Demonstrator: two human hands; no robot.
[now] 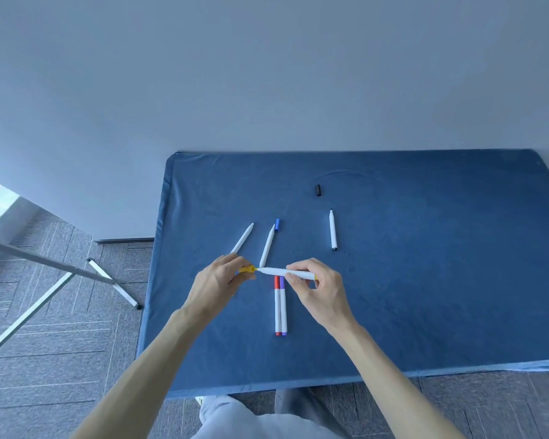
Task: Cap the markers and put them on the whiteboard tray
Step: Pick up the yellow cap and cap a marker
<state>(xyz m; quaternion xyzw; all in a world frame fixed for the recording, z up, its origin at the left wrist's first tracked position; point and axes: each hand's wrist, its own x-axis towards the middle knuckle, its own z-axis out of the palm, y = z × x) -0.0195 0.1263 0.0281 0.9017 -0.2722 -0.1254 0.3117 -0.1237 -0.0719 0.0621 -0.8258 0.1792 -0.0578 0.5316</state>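
My right hand (314, 288) holds a white marker with a yellow end (276, 271) level above the blue table. Its tip points left at a yellow cap (247, 269) pinched in my left hand (221, 280); tip and cap nearly touch. Under my hands lie a capped red marker (277, 307) and a capped purple marker (283, 308), side by side. Two uncapped white markers (244, 238) (268, 245) lie further back, with a blue cap (277, 224) beside the second. An uncapped black-ended marker (332, 230) and a black cap (317, 190) lie to the right rear.
The table is covered with a blue cloth (425, 280) and stands against a pale wall. A metal stand's legs (108, 280) rest on the grey floor at the left. No whiteboard tray is in view.
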